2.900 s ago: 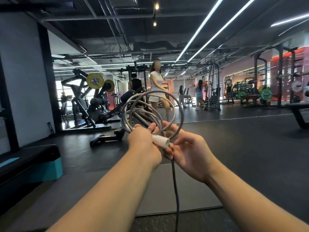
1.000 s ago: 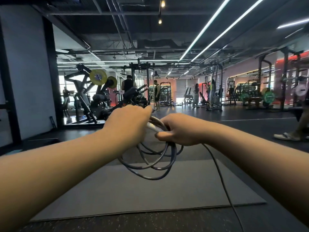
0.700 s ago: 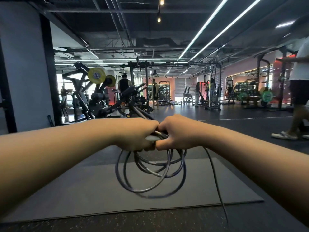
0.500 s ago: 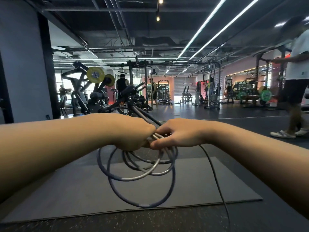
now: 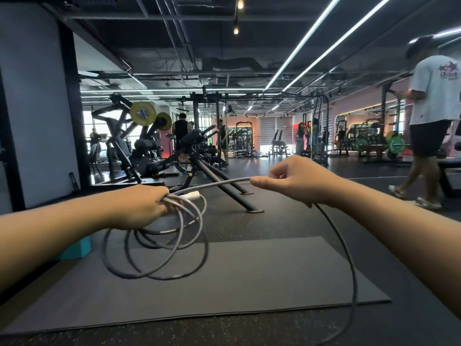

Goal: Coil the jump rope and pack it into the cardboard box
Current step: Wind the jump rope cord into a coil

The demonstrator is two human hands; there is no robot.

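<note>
The grey jump rope (image 5: 172,255) hangs in several loops from my left hand (image 5: 142,206), which is closed around the bundle together with a white handle (image 5: 192,195). A straight stretch of rope runs from that fist to my right hand (image 5: 296,181), which pinches it between thumb and finger. From the right hand the free rope (image 5: 349,265) drops in a long curve to the floor at the lower right. The cardboard box is not in view.
A dark grey mat (image 5: 224,290) lies on the black gym floor below my hands. A black bench frame (image 5: 217,176) stands just beyond them. A teal block (image 5: 74,248) sits at the left. A person (image 5: 431,116) walks at the right; weight machines fill the background.
My hands, pressed together half a second ago, have parted: the right hand slid right along the rope, drawing out a straight length. The person on the right has walked closer into view.
</note>
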